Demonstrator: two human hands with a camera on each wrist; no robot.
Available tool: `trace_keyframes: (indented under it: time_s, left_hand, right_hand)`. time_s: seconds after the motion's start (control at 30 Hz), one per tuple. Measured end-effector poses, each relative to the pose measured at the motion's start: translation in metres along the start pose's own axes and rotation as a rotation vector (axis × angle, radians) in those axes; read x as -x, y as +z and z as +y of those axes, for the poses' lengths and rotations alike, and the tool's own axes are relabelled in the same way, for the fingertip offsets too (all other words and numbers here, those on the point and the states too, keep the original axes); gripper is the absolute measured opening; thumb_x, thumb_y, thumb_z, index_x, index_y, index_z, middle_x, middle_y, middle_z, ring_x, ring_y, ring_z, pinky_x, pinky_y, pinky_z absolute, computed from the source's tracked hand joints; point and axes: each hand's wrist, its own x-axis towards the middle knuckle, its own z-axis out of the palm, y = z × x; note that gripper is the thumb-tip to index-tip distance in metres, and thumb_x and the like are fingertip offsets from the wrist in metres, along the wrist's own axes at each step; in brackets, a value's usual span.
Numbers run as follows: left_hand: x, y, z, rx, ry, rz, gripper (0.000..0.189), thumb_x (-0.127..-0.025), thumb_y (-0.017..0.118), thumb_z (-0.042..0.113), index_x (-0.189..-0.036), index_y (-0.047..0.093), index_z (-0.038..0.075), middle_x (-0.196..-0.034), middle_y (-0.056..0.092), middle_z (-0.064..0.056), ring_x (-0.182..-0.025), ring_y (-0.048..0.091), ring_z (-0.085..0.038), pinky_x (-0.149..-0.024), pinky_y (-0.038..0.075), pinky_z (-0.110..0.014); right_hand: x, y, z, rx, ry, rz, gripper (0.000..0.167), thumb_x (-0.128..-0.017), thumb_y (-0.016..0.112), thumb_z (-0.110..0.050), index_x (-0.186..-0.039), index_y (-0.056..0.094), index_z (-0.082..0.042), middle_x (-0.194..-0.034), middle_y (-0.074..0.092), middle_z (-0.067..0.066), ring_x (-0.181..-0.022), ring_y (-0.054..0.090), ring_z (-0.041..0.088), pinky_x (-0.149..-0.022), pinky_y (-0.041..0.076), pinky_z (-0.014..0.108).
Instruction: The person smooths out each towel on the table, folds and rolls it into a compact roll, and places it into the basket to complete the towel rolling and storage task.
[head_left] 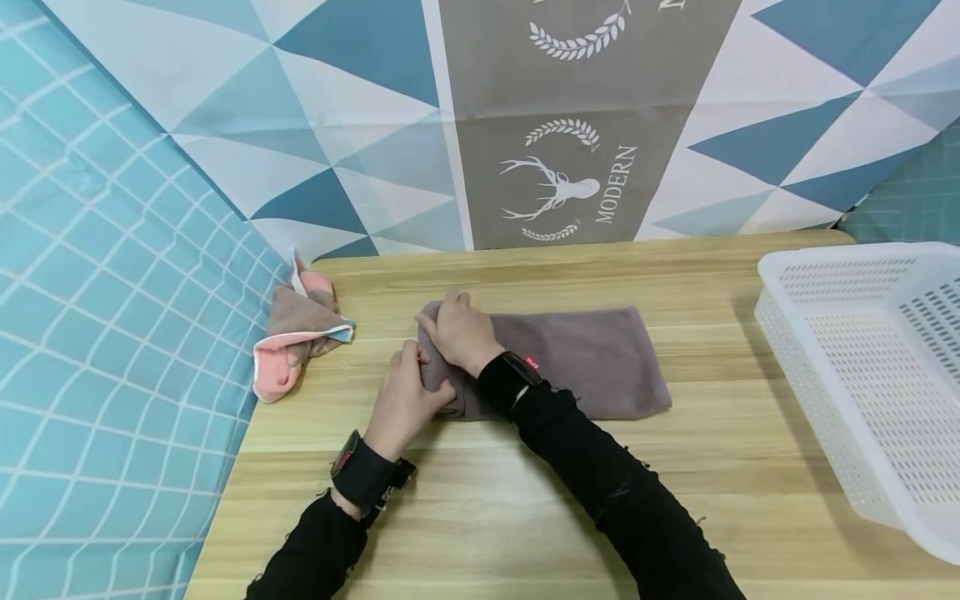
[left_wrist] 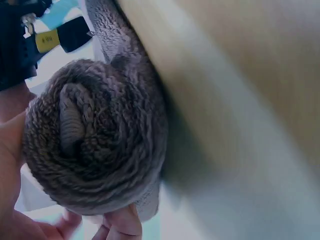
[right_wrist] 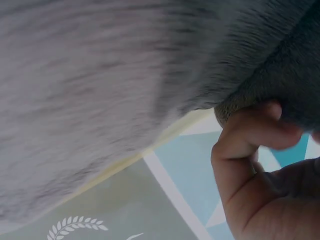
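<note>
A grey-brown towel [head_left: 592, 358] with a small red tag lies lengthwise on the wooden table, its left end rolled up and its right part flat. At the near end of the roll, my left hand [head_left: 405, 392] grips with thumb and fingers spread around it. My right hand [head_left: 463, 333] holds the far end of the roll, arm crossing over the towel. The left wrist view looks onto the spiral end of the rolled towel [left_wrist: 100, 145], with fingertips beneath it. In the right wrist view the curled thumb and fingers [right_wrist: 240, 145] press against the towel's edge.
A crumpled grey and pink cloth [head_left: 296, 333] lies at the table's left edge beside a blue checked covering [head_left: 112, 333]. On the right stands a white perforated basket [head_left: 825, 417]. A patterned sheet with a deer print [head_left: 555, 187] rises behind the table [head_left: 495, 500].
</note>
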Motion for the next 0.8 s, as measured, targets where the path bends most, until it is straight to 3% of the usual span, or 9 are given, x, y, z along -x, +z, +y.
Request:
trace_keyframes:
  time_s: [0.1,0.2,0.3,0.4,0.53,0.63,0.7,0.8]
  left_hand:
    - [0.001,0.0,0.001,-0.127,0.084,0.083,0.039,-0.076,0.078,0.012,-0.103,0.05,0.008,-0.091,0.05,-0.012,-0.073,0.051,-0.025,-0.061,0.043,-0.037]
    - [0.003,0.003,0.004,-0.208,0.156,0.139,0.038,-0.074,0.081,0.009,-0.1,0.053,0.009,-0.09,0.051,-0.013,-0.07,0.051,-0.026,-0.057,0.043,-0.038]
    - [0.004,0.006,0.008,-0.27,0.229,0.183,0.038,-0.075,0.082,0.01,-0.102,0.056,0.007,-0.091,0.053,-0.016,-0.073,0.052,-0.029,-0.059,0.046,-0.04]
    - [0.005,0.013,0.015,-0.313,0.307,0.21,0.037,-0.078,0.083,0.014,-0.107,0.061,0.005,-0.094,0.055,-0.018,-0.08,0.054,-0.031,-0.066,0.049,-0.041]
    - [0.006,0.023,0.026,-0.311,0.42,0.222,0.022,-0.088,0.076,0.018,-0.106,0.069,0.006,-0.098,0.064,-0.014,-0.09,0.057,-0.03,-0.08,0.049,-0.039]
    - [0.006,0.031,0.032,-0.27,0.487,0.208,0.012,-0.095,0.066,0.015,-0.101,0.073,0.007,-0.099,0.071,-0.009,-0.093,0.06,-0.027,-0.087,0.048,-0.036]
    - [0.006,0.036,0.035,-0.246,0.509,0.187,0.013,-0.097,0.063,0.011,-0.1,0.074,0.006,-0.098,0.074,-0.007,-0.092,0.061,-0.026,-0.087,0.048,-0.035]
    - [0.005,0.041,0.038,-0.232,0.52,0.157,0.014,-0.097,0.061,0.007,-0.102,0.074,0.005,-0.098,0.074,-0.008,-0.092,0.061,-0.026,-0.087,0.049,-0.035]
  right_hand:
    - [0.0,0.003,-0.002,-0.009,0.008,-0.002,0.073,-0.1,0.037,-0.063,-0.128,0.045,0.004,-0.104,0.059,0.018,-0.066,0.06,0.025,-0.06,0.049,0.033]
    - [-0.001,0.002,-0.001,0.011,0.014,-0.021,0.077,-0.1,0.037,-0.063,-0.134,0.045,0.005,-0.112,0.062,0.02,-0.077,0.065,0.028,-0.067,0.053,0.036]
    - [-0.005,-0.003,0.0,0.038,0.001,-0.053,0.069,-0.103,0.039,-0.056,-0.133,0.049,0.005,-0.115,0.064,0.02,-0.09,0.068,0.032,-0.076,0.055,0.04]
    - [-0.006,-0.01,0.008,0.014,0.004,-0.09,0.05,-0.105,0.042,-0.045,-0.12,0.058,0.001,-0.108,0.065,0.016,-0.091,0.068,0.033,-0.078,0.055,0.042]
    - [-0.006,-0.018,0.022,-0.04,0.052,-0.117,0.039,-0.104,0.044,-0.035,-0.118,0.061,-0.002,-0.108,0.065,0.015,-0.094,0.067,0.034,-0.08,0.053,0.045]
    - [-0.006,-0.023,0.033,-0.054,0.092,-0.118,0.041,-0.102,0.047,-0.029,-0.132,0.054,-0.001,-0.124,0.06,0.019,-0.102,0.064,0.037,-0.086,0.052,0.048]
    - [-0.005,-0.025,0.04,-0.065,0.105,-0.105,0.044,-0.101,0.049,-0.023,-0.138,0.049,0.0,-0.134,0.053,0.022,-0.104,0.062,0.039,-0.087,0.051,0.048]
    - [-0.003,-0.026,0.047,-0.09,0.072,-0.046,0.036,-0.099,0.053,-0.013,-0.134,0.051,-0.003,-0.135,0.05,0.022,-0.095,0.062,0.037,-0.08,0.052,0.046]
